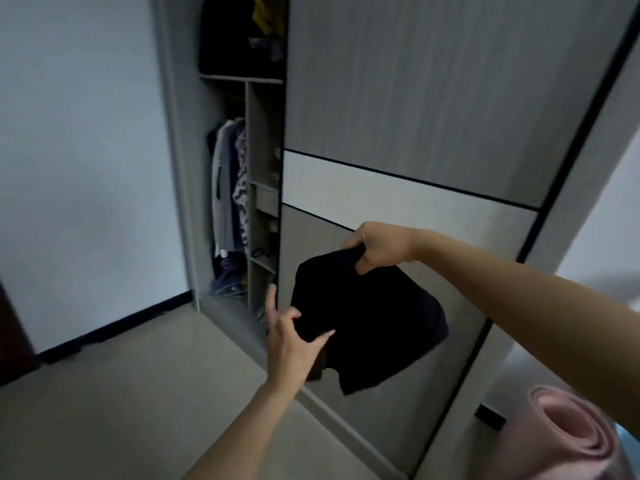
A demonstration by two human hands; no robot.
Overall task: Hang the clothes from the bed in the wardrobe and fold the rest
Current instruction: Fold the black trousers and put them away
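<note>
A black folded garment [374,327] hangs in the air in front of the wardrobe's sliding door [415,116]. My right hand [377,249] grips its top edge with curled fingers. My left hand [294,336] pinches the garment's lower left edge between thumb and fingers, with the index finger raised. The wardrobe [180,168] stands partly open at the left, where several clothes [230,188] hang from a rail. The bed is out of view.
Narrow shelves [265,188] with small items sit beside the hanging clothes. A pile of purple clothing [228,275] lies at the wardrobe's bottom. A rolled pink mat [575,434] stands at the lower right. Bare beige floor [121,393] spreads to the left.
</note>
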